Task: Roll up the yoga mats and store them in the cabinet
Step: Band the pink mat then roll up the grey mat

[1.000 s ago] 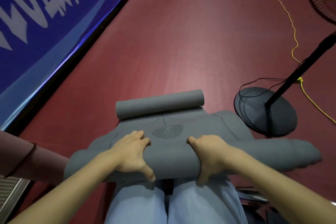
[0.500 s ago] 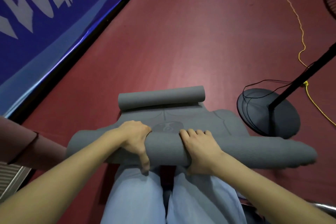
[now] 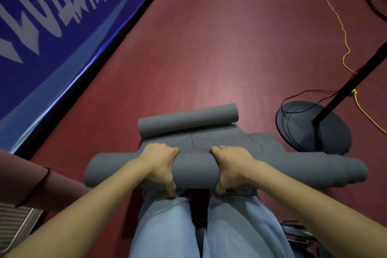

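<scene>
While we kneel on the floor (image 3: pixel 230 48), our left hand (image 3: pixel 160 163) and right hand (image 3: pixel 232 163) each grip the grey yoga mat (image 3: pixel 194 170) roll.

Surfaces: mostly matt, one glossy.
Grey foam yoga mat (image 3: pixel 194 170), matt with fine ribbed texture; dark red floor (image 3: pixel 219 52) smooth, faint sheen; blue banner (image 3: pixel 52 33) glossy, plastic-like; light blue cloth trousers (image 3: pixel 167 228) soft; round black fan base (image 3: pixel 318 130) matt.
</scene>
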### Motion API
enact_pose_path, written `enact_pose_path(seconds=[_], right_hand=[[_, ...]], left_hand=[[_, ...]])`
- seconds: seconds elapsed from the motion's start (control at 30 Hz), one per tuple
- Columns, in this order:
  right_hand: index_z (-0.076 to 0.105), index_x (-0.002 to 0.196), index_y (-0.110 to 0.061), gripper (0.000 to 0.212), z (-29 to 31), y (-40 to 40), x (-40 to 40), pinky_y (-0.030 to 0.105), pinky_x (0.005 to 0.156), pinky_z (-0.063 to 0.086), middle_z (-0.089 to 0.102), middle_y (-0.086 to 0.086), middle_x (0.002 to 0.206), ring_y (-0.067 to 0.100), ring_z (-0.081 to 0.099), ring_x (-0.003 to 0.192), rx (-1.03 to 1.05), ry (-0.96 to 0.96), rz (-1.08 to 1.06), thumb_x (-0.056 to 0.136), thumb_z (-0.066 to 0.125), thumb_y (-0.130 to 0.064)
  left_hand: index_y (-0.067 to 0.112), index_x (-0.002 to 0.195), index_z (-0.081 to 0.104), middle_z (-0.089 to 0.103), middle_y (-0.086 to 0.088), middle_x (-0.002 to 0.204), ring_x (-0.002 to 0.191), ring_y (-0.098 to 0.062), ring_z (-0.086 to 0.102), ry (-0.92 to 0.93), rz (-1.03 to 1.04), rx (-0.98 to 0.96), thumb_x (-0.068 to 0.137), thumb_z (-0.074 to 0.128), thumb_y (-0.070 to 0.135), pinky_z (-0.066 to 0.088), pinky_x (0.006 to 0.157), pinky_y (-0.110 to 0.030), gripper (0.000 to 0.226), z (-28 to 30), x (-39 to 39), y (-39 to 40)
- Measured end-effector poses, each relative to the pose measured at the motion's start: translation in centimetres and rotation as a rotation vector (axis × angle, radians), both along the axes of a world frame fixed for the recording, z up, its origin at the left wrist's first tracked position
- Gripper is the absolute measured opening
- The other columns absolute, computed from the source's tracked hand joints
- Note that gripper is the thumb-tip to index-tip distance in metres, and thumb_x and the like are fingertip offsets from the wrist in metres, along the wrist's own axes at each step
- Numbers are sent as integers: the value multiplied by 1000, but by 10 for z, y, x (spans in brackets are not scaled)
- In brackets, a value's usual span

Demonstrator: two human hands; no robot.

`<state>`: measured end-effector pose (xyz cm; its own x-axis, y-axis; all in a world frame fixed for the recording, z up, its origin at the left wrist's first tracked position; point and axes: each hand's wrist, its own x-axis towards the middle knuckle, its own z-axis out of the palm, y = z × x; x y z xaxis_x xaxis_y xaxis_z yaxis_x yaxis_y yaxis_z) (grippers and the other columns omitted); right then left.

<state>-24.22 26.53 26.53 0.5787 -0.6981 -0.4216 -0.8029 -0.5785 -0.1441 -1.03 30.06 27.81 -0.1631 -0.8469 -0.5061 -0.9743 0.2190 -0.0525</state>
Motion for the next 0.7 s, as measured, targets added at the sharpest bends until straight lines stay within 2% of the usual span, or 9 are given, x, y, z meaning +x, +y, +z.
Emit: enact_pose_path(seconds=[0.1,0.17,0.23,0.33,0.4,0.43,0.5,0.57,0.7], right_hand=[[44,117,-21,80,-6,8,0,37,83,44,58,3,115,30,60,102,-168,-38,52,54,80,-55],[46,116,-21,80,-4,4,-1,36,79,43,61,3,113,30,62,100,-145,-20,51,53,82,-56],[54,114,-23,81,4,-9,-2,34,73,44,65,1,110,28,65,97,-42,0,16,48,85,-57],[66,104,-28,76,21,-36,-1,33,73,54,70,-4,101,22,65,88,150,10,-69,38,91,-57],[68,102,-28,78,27,-47,0,35,75,59,70,-6,99,19,66,86,238,18,-106,34,94,-56],[68,103,-28,79,28,-50,2,35,76,59,70,-6,100,18,67,87,263,25,-113,34,95,-55],[67,106,-29,78,28,-49,7,34,76,57,70,-6,105,20,66,90,264,46,-108,38,95,-55],[62,117,-30,83,21,-40,13,34,82,53,68,-2,116,24,65,102,195,69,-105,44,93,-55],[31,150,-23,120,-1,-13,23,45,107,38,45,6,140,31,43,129,-96,68,-27,51,92,-53]], left_hand=[[32,101,61,68,9,95,87,-20,65,15,33,109,31,84,77,53,73,-34,87,9,2,-15],[31,102,60,68,8,97,88,-21,65,20,35,111,32,85,76,52,73,-34,87,8,0,-18],[29,114,56,68,6,109,96,-22,64,34,57,69,38,85,74,54,80,-37,93,2,-5,-12],[12,150,32,58,-5,137,121,-28,58,5,72,-58,50,86,71,49,99,-40,128,-9,-12,1],[3,158,17,52,-9,143,128,-30,52,-39,25,-144,50,85,74,43,107,-39,146,-14,-15,6],[6,154,25,54,-7,140,126,-28,54,-35,14,-181,48,84,76,42,106,-39,140,-16,-15,6],[17,130,45,61,1,126,114,-24,59,-1,1,-220,47,79,78,43,96,-40,109,-19,-11,6],[23,111,47,65,4,114,103,-23,63,-4,-45,-220,48,71,76,42,89,-40,86,-20,-3,1],[27,102,52,70,4,99,87,-25,67,10,-15,-111,39,74,77,51,74,-37,84,-13,11,-22]])
